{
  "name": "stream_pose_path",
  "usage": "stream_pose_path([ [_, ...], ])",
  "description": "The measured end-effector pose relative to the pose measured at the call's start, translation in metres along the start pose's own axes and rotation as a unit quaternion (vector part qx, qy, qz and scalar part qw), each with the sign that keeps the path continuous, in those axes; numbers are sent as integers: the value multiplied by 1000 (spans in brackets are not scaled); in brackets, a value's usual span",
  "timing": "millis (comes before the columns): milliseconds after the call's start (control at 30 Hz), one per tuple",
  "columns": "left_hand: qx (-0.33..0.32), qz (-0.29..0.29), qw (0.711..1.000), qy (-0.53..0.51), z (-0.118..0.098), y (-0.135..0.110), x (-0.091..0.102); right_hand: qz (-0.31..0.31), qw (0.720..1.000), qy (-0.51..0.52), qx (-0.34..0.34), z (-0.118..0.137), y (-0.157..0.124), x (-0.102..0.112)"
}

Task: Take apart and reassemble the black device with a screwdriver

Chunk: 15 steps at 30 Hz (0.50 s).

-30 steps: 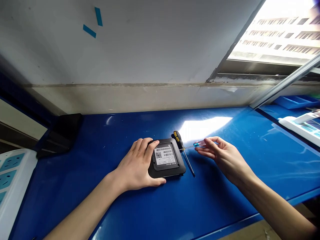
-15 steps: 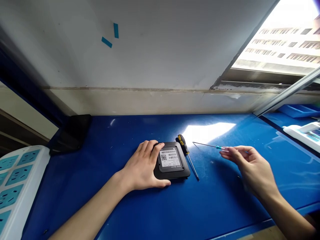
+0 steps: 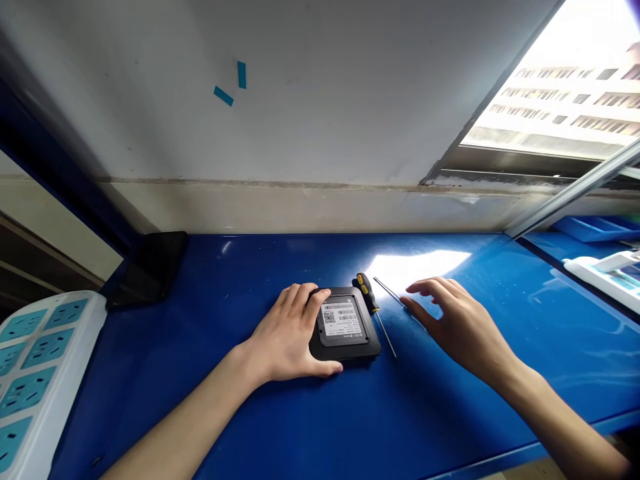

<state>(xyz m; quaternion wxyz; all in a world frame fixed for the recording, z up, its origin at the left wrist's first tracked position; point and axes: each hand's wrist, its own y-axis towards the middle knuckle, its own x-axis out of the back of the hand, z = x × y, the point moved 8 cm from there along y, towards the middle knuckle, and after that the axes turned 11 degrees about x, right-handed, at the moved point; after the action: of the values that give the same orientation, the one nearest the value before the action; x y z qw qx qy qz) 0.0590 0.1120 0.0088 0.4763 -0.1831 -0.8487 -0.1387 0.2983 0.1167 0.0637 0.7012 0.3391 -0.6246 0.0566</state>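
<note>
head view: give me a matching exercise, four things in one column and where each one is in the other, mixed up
Things:
1. black box
2. yellow-and-black screwdriver
3. power strip
4. blue tape strips

Places:
a. stuck on the wall
b. gripped at its left side by the left hand
c. lower left corner of the view
d. lying on the table just right of the black box

Pairs: 1-b, 2-d, 3-c, 4-a
</note>
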Motion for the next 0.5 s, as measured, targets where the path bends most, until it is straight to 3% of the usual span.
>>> stream_pose_path([
  [233, -8, -9, 1000, -1, -2, 0, 1, 80, 991, 63, -90, 38, 38, -25],
  [500, 5, 10, 1000, 16, -3, 1, -1, 128, 982, 51, -128, 49, 52, -45],
])
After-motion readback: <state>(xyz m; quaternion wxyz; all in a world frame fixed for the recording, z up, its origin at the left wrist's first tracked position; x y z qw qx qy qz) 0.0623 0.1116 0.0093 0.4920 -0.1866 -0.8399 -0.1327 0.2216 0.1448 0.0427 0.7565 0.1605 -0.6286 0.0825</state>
